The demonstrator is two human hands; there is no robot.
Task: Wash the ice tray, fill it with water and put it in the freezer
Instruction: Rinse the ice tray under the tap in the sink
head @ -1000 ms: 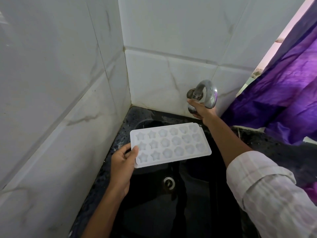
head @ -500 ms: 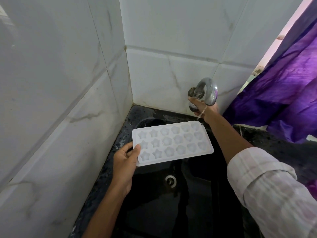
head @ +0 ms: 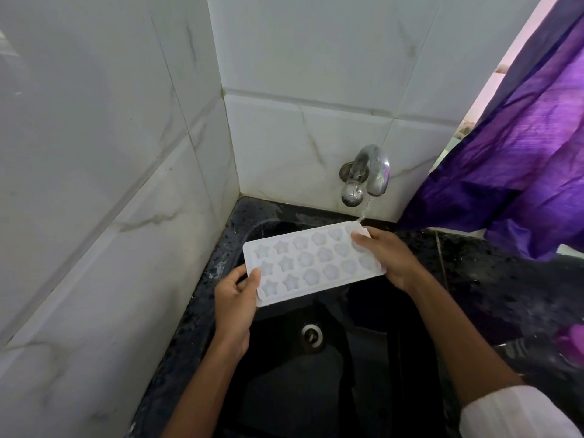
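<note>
A white ice tray (head: 311, 262) with star and flower shaped cells is held level over a black sink (head: 331, 390). My left hand (head: 235, 306) grips its near left corner, thumb on top. My right hand (head: 387, 256) holds the tray's right end, thumb lying over the cells. A thin stream of water (head: 365, 211) runs from the metal tap (head: 371, 172) onto the tray's far right corner.
White marble tiles form the wall on the left and behind the tap. A purple curtain (head: 521, 159) hangs at the right over the black speckled counter (head: 505, 279). The sink drain (head: 312, 334) lies below the tray.
My right hand left the tap knob and took hold of the tray's right end. Water started running from the tap onto the tray's far corner.
</note>
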